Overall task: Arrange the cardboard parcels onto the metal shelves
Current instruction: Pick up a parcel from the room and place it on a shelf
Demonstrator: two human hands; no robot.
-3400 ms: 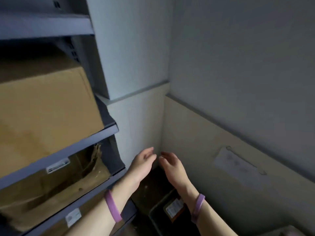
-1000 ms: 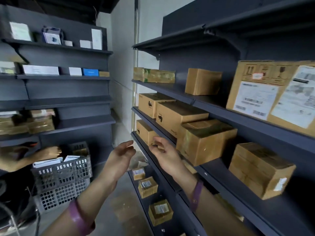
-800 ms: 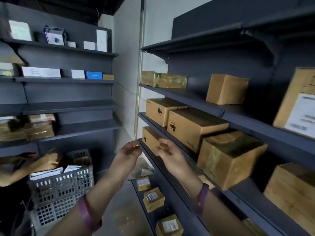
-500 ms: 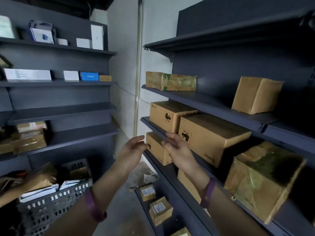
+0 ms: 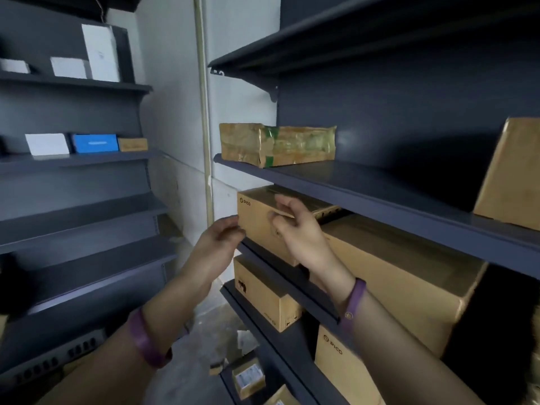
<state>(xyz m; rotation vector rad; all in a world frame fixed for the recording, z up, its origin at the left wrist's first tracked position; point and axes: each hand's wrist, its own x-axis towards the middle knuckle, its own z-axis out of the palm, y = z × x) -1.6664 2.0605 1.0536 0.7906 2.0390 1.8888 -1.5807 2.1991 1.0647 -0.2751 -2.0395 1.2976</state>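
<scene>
Since 0.5 s ago both hands reached PICO box: R hand grips top edge; L hand touches 9 o'clock side, grip unclear.

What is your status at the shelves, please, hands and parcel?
Right hand gripping top front edge of Pico box. Left hand open at its left corner. Larger box tight beside it, metal shelf low overhead.

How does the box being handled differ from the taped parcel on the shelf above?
The PICO box is smooth, clean cardboard with a printed logo; the taped parcel is wrinkled, glossy, with green tape. The right hand grips the PICO box and the left hand touches its edge; the taped parcel lies untouched. Both are brown cardboard on metal shelves.
</scene>
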